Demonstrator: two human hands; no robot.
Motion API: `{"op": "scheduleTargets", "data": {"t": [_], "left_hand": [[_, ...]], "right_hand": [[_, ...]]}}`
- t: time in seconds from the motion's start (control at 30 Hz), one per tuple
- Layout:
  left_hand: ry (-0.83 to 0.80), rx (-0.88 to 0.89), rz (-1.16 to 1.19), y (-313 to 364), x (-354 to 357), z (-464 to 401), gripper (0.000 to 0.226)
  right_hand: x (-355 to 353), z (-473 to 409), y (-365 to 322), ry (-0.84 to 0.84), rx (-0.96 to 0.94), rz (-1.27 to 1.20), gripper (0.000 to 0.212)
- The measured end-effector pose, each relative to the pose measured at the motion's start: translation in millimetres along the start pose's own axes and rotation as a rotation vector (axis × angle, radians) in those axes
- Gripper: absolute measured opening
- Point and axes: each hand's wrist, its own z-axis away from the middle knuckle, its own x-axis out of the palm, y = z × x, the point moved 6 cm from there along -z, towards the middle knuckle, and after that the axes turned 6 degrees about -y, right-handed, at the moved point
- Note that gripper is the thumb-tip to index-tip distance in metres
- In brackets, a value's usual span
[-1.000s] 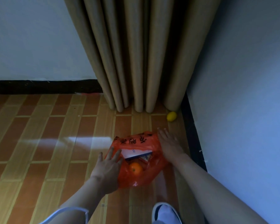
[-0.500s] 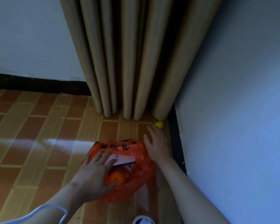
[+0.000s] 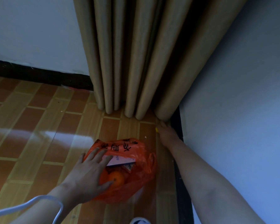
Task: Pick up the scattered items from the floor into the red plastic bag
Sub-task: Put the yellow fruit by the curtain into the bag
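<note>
1. Corner of a room: glossy brick-pattern floor [image 3: 39, 143], pale walls with a black baseboard [image 3: 39, 75], and a tan curtain [image 3: 136, 54] hanging in thick folds down to the floor. Pretty dim light.

2. The red plastic bag [image 3: 136, 180] lies on the floor in front of the curtain, a bit out from the corner, mouth gaping toward the camera. Black print across its upper side.

3. Inside the bag you can see an orange [image 3: 117, 177] and above it a flat white box [image 3: 123, 160] with a dark edge. There's more packaging under the box, but it's too dim to tell what it is.

4. Left hand [image 3: 90, 173] is spread flat with fingers apart, resting on the bag's left side; the fingertips lie over the rim near the box and the thumb sits by the orange. It's not gripping anything.

5. Right hand [image 3: 166, 132] is stretched past the bag into the corner, right at the foot of the curtain beside the baseboard. It's on top of a small yellow thing [image 3: 156, 130], only a sliver of which peeks out at the hand's left edge. Whether the fingers are actually closed on it, can't tell, since the hand is seen from the back and hides them.

6. A white cord [image 3: 23, 206] loops over the left forearm, and the toe of a white shoe [image 3: 140, 221] pokes in at the bottom edge, below the bag.
</note>
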Motion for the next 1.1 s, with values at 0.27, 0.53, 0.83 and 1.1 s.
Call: {"op": "scheduleTargets", "data": {"t": [0.27, 0.53, 0.83, 1.1], "left_hand": [[-0.008, -0.015, 0.011, 0, 1, 1, 0.094], [0.023, -0.021, 0.038, -6, -7, 12, 0.091], [0.073, -0.033, 0.027, -18, -20, 22, 0.076], [0.103, -0.043, 0.007, -12, -27, 25, 0.039]], "right_hand": [[24, 15, -26, -0.042, -0.023, 0.152, 0.049], [-10, 98, -98, 0.352, -0.124, 0.054, 0.058], [18, 190, -160, 0.242, -0.272, -0.060, 0.060], [47, 185, -140, 0.101, -0.241, -0.136, 0.063]]}}
